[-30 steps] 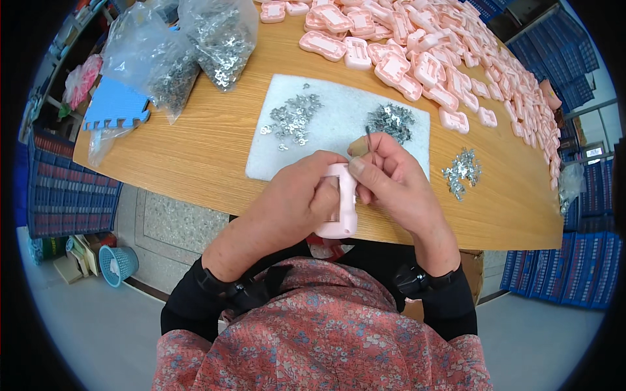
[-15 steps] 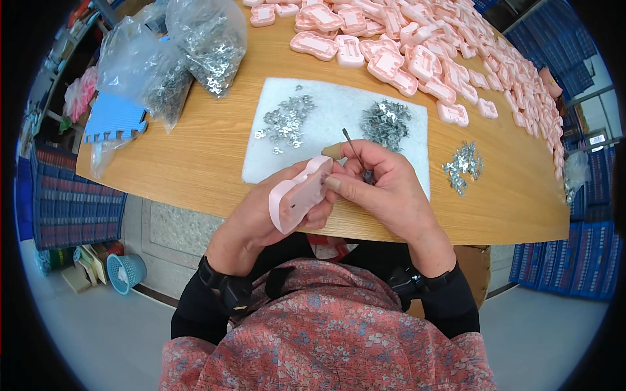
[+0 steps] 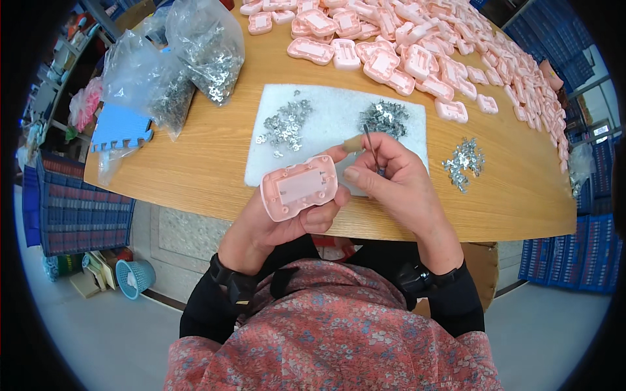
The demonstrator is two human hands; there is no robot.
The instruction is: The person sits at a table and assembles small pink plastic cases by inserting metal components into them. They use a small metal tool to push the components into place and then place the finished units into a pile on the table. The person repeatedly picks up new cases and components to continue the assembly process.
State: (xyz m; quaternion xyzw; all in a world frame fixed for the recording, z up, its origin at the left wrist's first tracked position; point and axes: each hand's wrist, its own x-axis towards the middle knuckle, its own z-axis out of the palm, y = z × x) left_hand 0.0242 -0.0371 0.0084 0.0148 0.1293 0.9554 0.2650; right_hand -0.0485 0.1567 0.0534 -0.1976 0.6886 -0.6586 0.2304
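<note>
In my left hand (image 3: 306,225) lies a pale pink plastic casing half (image 3: 297,189), its hollow inner side turned up. Small round posts and a rectangular recess show inside it, with tiny metal pieces at the recess's right end. My right hand (image 3: 407,186) is closed around a thin dark-shafted tool (image 3: 372,146), which looks like a small screwdriver, its tip pointing up and away. The right thumb is a little apart from the casing. A tan finger cover (image 3: 353,144) shows on a fingertip between the hands. Beneath both hands is a white foam sheet (image 3: 332,98).
Small metal clips form a left pile (image 3: 287,127) and a darker right pile (image 3: 385,118) on the foam. Another clip pile (image 3: 464,163) lies on the wooden table (image 3: 521,202). Many pink casings (image 3: 424,62) cover the far right. Clear bags of metal parts (image 3: 205,49) stand far left.
The casing has turned from edge-on to show its inner side and tilted flatter. My right hand has drawn off it to the right, still gripping the tool.
</note>
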